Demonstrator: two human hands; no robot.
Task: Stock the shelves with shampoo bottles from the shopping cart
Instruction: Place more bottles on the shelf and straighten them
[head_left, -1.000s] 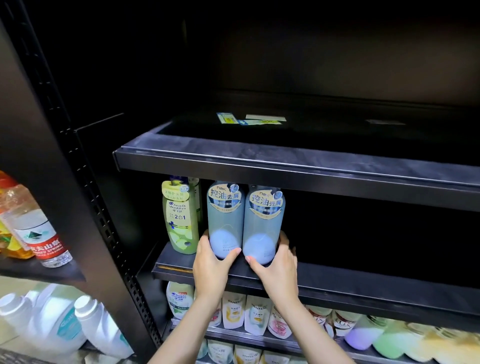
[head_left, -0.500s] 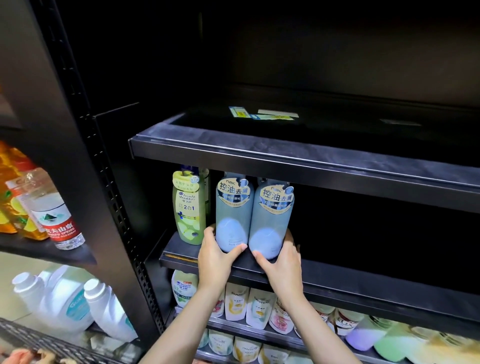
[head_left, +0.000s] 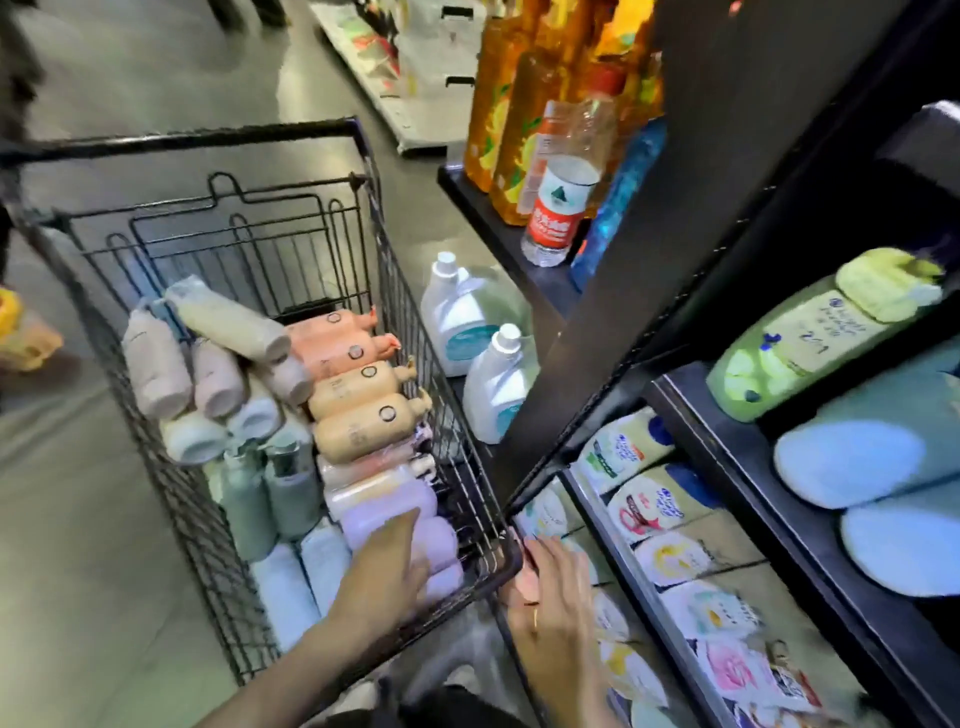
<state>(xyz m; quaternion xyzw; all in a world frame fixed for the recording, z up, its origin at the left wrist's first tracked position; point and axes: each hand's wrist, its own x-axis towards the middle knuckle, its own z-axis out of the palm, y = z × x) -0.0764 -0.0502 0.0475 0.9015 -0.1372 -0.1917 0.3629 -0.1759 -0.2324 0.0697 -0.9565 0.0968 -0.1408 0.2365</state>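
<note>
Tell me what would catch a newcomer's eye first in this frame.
The black wire shopping cart at left, heaped with lying shampoo bottles in peach, beige, pale green and lilac. The left hand reaches in onto the lilac bottles near the cart's near corner, while the right hand hovers just outside its rim. At right, dark shelves already carry a green bottle and pale blue bottles.

- Soft overhead light falls on the floor (head_left: 130, 467) at left; the shelf unit (head_left: 727, 156) at right is dark.
- Motion blur smears everything, worst lower right.
- Wide-angle bending tilts the edges.
</note>
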